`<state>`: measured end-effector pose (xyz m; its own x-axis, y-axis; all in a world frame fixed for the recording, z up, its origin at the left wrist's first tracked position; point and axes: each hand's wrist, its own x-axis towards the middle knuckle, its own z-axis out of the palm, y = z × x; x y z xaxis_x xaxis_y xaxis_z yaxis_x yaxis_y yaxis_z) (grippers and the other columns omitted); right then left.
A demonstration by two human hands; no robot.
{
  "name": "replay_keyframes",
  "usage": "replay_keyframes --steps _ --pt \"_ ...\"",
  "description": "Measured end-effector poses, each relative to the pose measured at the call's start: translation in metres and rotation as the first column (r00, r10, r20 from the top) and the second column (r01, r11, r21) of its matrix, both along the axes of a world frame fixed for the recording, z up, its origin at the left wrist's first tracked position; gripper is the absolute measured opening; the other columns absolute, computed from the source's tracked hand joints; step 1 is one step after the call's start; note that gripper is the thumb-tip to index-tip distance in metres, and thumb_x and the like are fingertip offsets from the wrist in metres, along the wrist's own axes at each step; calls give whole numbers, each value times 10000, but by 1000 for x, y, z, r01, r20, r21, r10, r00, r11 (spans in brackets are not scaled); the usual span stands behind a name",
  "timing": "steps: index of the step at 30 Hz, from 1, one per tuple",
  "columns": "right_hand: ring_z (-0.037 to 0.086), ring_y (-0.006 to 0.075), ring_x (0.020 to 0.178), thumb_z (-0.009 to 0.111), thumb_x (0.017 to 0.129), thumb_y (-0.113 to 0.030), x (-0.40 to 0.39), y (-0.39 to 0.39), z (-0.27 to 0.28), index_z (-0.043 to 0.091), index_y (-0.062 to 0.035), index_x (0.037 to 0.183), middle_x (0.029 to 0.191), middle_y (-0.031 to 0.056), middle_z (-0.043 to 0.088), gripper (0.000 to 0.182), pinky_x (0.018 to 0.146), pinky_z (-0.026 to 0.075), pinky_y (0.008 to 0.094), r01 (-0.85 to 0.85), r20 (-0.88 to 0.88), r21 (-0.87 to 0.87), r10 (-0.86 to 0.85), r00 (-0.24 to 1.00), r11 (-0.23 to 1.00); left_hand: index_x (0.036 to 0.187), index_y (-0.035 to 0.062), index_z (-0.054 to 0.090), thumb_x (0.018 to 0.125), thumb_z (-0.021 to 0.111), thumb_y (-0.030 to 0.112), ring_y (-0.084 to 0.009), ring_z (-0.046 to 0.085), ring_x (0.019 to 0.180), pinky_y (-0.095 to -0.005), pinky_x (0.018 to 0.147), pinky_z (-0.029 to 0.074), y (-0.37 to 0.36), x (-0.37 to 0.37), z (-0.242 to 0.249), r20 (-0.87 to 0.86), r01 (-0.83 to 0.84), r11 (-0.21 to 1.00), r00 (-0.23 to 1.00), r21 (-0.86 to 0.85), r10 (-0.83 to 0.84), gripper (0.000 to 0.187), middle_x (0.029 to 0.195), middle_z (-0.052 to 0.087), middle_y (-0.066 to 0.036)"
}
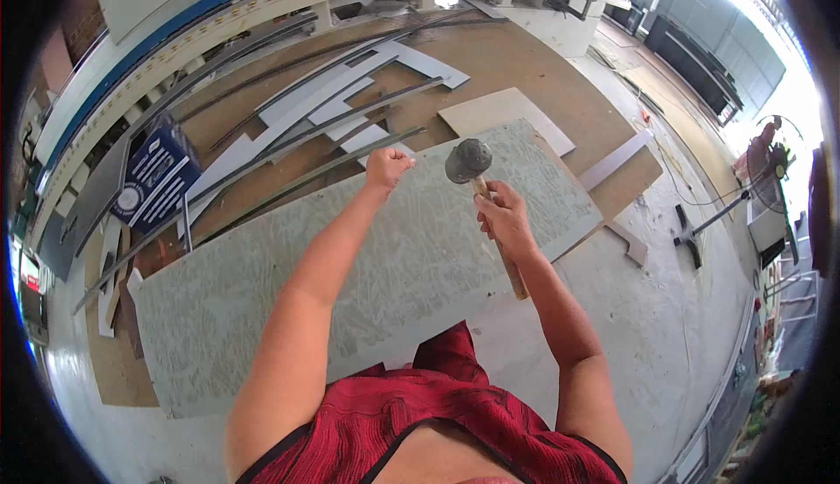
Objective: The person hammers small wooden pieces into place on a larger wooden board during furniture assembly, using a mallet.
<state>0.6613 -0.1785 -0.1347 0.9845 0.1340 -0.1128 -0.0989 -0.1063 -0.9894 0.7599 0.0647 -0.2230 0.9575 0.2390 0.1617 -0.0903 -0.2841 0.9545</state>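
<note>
My right hand is wrapped round the wooden handle of a mallet, whose dark rounded head points away from me. The handle's lower end sticks out below my fist. My left hand is closed in a pinch to the left of the mallet head; what it holds, if anything, is too small to name. Both hands are above a large greenish-grey board with a streaked surface.
Beyond the board lie long metal strips, white cut panels and a pale board. A blue box is at left. A long machine spans the back. At right are a fan and a black-footed stand.
</note>
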Motion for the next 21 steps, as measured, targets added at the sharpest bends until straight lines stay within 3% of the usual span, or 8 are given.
replay_keyframes --steps 9,17,21 --pt "474 78 517 584 818 -181 58 -10 -22 516 -11 1091 673 23 521 329 419 358 226 -13 -37 30 14 999 999 682 65 677 647 712 204 -148 596 565 -290 547 455 -17 67 -36 -21 -41 983 999 180 46 147 619 643 -59" --pt "473 72 509 582 821 -168 84 4 -34 519 -7 1086 663 23 520 316 414 364 224 -8 -53 91 13 999 996 707 64 686 642 700 186 -148 612 563 -281 558 468 -24 69 -26 -30 -46 910 998 411 64 139 621 649 -56" --pt "482 73 500 588 818 -169 87 8 -38 523 -6 1077 650 19 523 312 405 367 225 -5 -46 84 9 999 996 701 78 682 642 695 208 -184 618 581 -305 560 471 -20 74 -39 27 -74 912 997 403 69 143 638 648 -67"
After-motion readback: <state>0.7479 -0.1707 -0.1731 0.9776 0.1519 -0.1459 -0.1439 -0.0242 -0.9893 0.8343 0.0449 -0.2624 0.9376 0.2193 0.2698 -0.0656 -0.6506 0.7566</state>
